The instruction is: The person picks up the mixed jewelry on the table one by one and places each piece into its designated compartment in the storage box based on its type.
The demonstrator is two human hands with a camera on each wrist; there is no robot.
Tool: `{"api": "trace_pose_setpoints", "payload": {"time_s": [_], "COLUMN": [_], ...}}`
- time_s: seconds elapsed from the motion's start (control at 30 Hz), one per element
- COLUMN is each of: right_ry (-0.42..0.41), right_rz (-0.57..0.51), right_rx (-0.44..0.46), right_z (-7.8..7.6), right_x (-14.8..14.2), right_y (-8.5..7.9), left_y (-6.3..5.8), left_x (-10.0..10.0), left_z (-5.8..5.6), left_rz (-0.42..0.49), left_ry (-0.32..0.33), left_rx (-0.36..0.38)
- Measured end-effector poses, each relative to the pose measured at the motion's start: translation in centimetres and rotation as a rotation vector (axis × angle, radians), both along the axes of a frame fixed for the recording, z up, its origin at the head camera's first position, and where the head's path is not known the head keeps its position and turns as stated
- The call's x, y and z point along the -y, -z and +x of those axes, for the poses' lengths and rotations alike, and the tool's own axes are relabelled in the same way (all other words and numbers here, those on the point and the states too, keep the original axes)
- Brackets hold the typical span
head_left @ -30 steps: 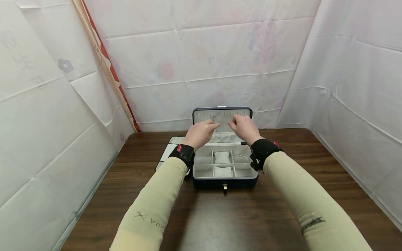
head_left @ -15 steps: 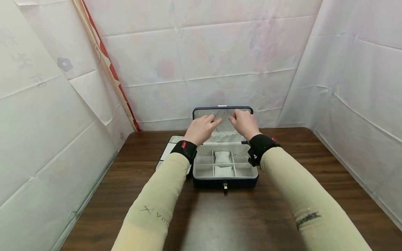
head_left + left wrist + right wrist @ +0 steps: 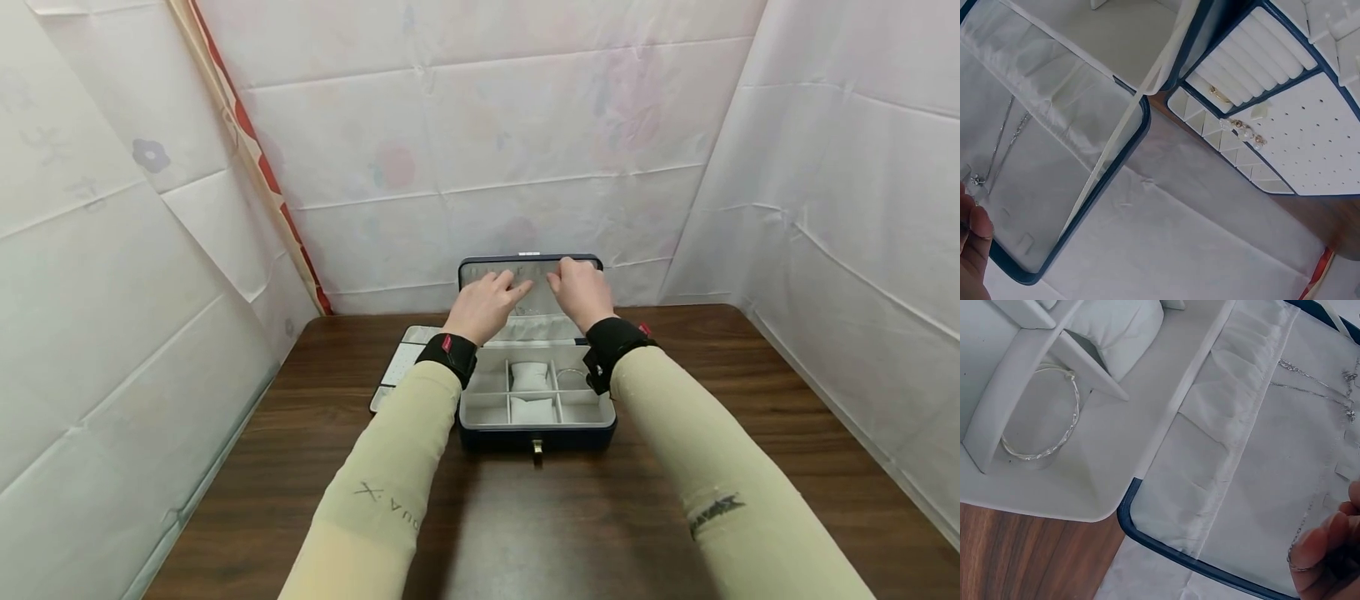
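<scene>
A dark blue jewelry box stands with its lid raised. Before the lid my right hand pinches the end of a thin necklace, whose chain loops over the thumb in the right wrist view. My left hand is beside it to the left, its thumb and fingertips together near the lid hooks, where the other end of the chain leads. Its exact hold is partly out of frame. Another silver necklace hangs there, its ends tucked behind the gathered pocket.
In the box's compartments lie white cushions and a silver bracelet. An open tray with ring rolls, a pinholed panel and pearl jewelry rests left of the box. White cloth walls surround the wooden table.
Both hands have risen a little toward the top of the lid. The left hand has tipped upward and the right has shifted slightly left. The box has stayed put.
</scene>
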State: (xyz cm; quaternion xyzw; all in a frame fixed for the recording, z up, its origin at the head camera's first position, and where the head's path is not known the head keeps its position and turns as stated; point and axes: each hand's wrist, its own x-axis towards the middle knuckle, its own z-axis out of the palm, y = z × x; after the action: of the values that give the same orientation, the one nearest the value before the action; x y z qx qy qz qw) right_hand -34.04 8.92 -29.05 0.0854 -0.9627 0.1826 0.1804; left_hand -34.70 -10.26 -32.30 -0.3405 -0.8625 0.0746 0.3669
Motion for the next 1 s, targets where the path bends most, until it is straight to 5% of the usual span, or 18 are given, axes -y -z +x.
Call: {"api": "trace_pose_setpoints", "payload": {"time_s": [0.5,1.0], "right_ry": [0.012,0.086], "right_rz": [0.021,0.057], "right_rx": [-0.089,-0.088], "right_z": [-0.3,-1.1], "right_x": [0.7,1.0], "right_y": [0.1,-0.1], "left_y": [0.0,-0.5], "left_x": [-1.2,-2.8], "left_z": [-0.8,-0.9], "left_rz": [0.002,0.017], "left_ry": [-0.151,-0.244], "left_rx": [-0.105,0.077]}}
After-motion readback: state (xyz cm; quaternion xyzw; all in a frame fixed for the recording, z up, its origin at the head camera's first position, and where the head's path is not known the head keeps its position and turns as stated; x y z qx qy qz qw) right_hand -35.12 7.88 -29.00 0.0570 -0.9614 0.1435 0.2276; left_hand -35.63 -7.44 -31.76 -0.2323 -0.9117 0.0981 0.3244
